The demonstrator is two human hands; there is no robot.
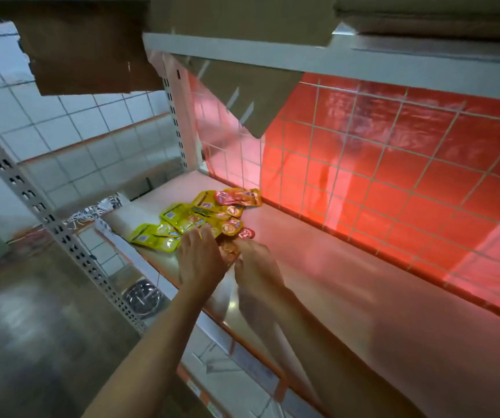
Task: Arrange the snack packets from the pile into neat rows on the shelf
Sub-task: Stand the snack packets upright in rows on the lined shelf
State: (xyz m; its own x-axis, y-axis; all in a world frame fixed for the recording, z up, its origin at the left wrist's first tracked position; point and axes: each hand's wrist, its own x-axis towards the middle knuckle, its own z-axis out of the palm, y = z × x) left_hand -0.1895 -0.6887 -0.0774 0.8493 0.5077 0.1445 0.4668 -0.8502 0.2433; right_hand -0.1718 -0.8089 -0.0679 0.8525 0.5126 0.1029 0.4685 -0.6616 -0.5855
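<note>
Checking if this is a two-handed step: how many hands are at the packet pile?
2. The left hand rests on the near edge of the pile; the right hand, blurred, is just right of it, fingertips at a brown packet. None seems hidden.

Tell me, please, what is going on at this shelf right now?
A person reaches both bare hands into the shelf. The left hand, fingers extended, lies on the near edge of a loose pile of glossy yellow, orange and pink snack packets. The right hand, blurred, is just beside it. The packets lie jumbled at the left end of the pale shelf board, before a white wire grid; no rows yet.
</note>
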